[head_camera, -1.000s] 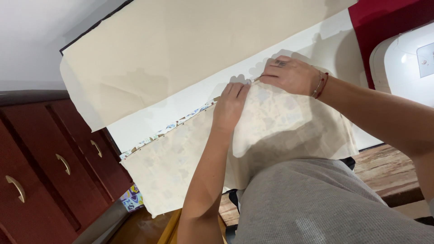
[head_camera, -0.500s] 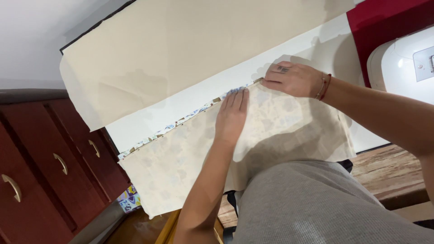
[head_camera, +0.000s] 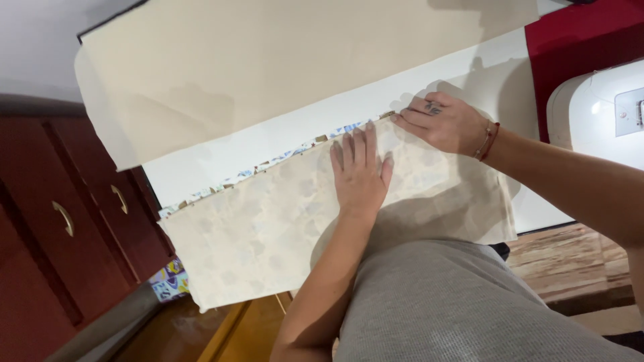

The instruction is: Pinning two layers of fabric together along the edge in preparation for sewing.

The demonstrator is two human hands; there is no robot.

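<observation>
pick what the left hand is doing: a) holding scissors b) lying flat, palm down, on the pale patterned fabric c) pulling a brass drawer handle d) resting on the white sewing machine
b: the left hand lies flat with fingers spread on the pale patterned fabric, near its upper edge, beside the right hand pressing that same edge.

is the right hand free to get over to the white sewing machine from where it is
Probably yes: the right hand presses the cream fabric near the sewing machine, with only bare white tabletop between them.

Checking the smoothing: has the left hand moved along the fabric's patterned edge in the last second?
Yes. The left hand slid flat toward the patterned edge, closer to the right hand.
</observation>
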